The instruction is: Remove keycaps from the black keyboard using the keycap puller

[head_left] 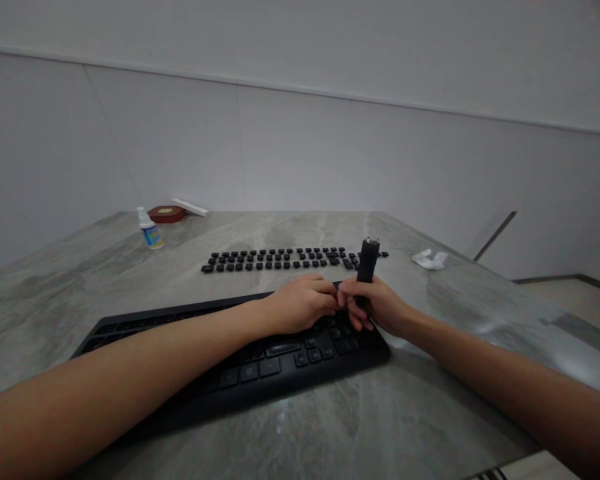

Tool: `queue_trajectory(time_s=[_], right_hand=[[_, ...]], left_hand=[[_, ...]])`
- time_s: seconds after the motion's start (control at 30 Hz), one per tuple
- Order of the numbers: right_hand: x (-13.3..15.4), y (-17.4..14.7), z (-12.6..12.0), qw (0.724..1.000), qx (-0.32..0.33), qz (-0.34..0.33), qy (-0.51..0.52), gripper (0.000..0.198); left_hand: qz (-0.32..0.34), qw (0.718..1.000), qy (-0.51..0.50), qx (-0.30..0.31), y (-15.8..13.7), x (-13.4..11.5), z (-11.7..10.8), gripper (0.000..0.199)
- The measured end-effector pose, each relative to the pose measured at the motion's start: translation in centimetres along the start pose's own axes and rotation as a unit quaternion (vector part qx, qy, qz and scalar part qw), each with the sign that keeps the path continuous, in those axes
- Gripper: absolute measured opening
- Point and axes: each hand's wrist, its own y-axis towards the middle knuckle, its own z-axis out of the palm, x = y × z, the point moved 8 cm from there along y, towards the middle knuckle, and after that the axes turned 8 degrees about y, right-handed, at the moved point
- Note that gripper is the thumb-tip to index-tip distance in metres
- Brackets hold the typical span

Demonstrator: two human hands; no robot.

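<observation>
A black keyboard (280, 393) lies at a slant on the grey table, with some keys fitted at its near and right parts. My left hand (300, 303) rests over its upper right section, fingers curled together and pointing down; whatever they hold, if anything, is hidden. Beside it, my right hand (375, 303) is closed around a black handheld tool (368, 260), which stands upright with small metal tips at its top. The right fingertips hang close over the keyboard's right end. Beyond the keyboard, loose black keycaps (250, 266) lie in rows.
A small white spray bottle (151, 235) stands at the far left, near a reddish-brown box (167, 214) and a white strip (190, 207). Crumpled white tissue (430, 259) lies right of the keycaps. A pale wall (300, 153) rises behind the table (330, 427).
</observation>
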Motion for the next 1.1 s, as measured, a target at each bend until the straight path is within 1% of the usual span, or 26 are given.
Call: queue_trajectory(time_s=[0.1, 0.2, 0.33, 0.4, 0.53, 0.63, 0.83, 0.9, 1.1], right_hand=[[-0.3, -0.1, 0.2, 0.999, 0.037, 0.029, -0.011, 0.041], [-0.5, -0.1, 0.3, 0.997, 0.059, 0.042, -0.03, 0.046], [-0.4, -0.2, 0.8, 0.994, 0.091, 0.037, -0.058, 0.039], [-0.3, -0.3, 1.0, 0.993, 0.09, 0.03, -0.069, 0.035], [-0.1, -0.3, 0.9, 0.996, 0.053, 0.014, -0.063, 0.039], [-0.2, -0.4, 0.7, 0.999, 0.022, 0.002, -0.045, 0.036], [-0.3, -0.6, -0.3, 0.996, -0.08, -0.03, -0.037, 0.032], [-0.3, -0.6, -0.4, 0.993, -0.097, -0.042, -0.046, 0.034], [0.2, -0.9, -0.5, 0.987, -0.121, -0.084, -0.066, 0.033]], left_hand=[[0.012, 1.0, -0.001, -0.003, 0.1, -0.2, -0.2, 0.023], [0.031, 0.999, 0.011, -0.005, 0.1, -0.5, -0.4, 0.022], [0.023, 1.0, 0.006, -0.013, 0.0, -0.4, -0.6, 0.023], [0.021, 1.0, 0.0, -0.015, 0.0, -0.4, -0.6, 0.023], [0.021, 1.0, 0.006, -0.005, -0.1, -0.3, -0.3, 0.023], [0.017, 1.0, 0.009, -0.01, -0.1, -0.1, -0.3, 0.021], [0.022, 1.0, 0.002, -0.02, -0.1, -0.2, -0.4, 0.02], [0.02, 1.0, -0.006, -0.014, -0.1, -0.2, -0.2, 0.021], [0.028, 0.998, -0.05, 0.009, -0.1, -0.2, 0.1, 0.022]])
